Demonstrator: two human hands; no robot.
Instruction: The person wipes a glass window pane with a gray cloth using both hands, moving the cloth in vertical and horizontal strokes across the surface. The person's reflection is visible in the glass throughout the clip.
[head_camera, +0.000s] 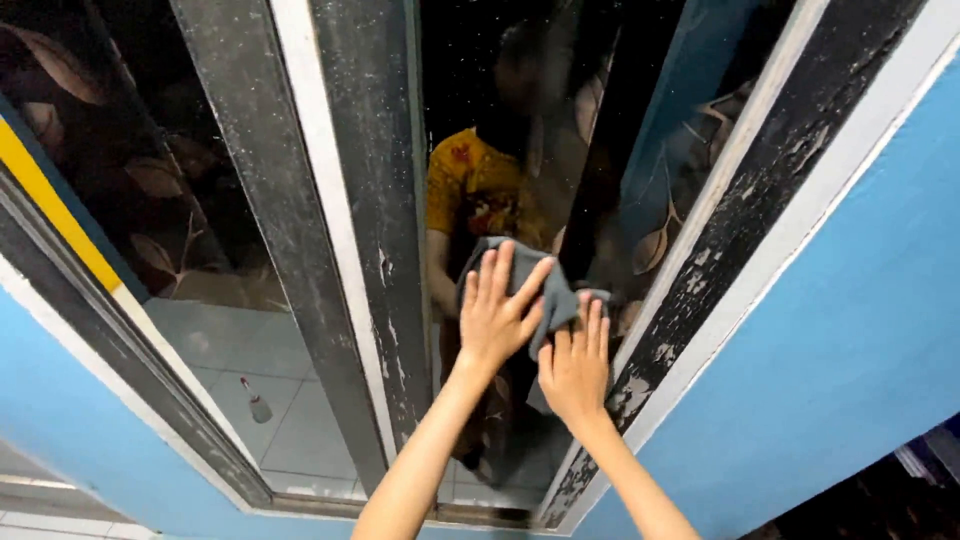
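A grey cloth (553, 290) lies flat against a dark glass pane (470, 90) set in a worn black frame. My left hand (497, 318) presses on the cloth's left part with fingers spread. Just below and to the right, my right hand (577, 366) touches the cloth's lower edge, fingers pointing up. The two hands sit side by side, almost touching. The glass dimly reflects a person in a yellow shirt (470, 190) behind the cloth.
Black frame bars (370, 220) with peeling paint and white edges run on both sides of the pane. A blue wall (850, 330) fills the right and lower left. The left pane (250, 360) shows a white tiled floor with a small bottle (258, 402).
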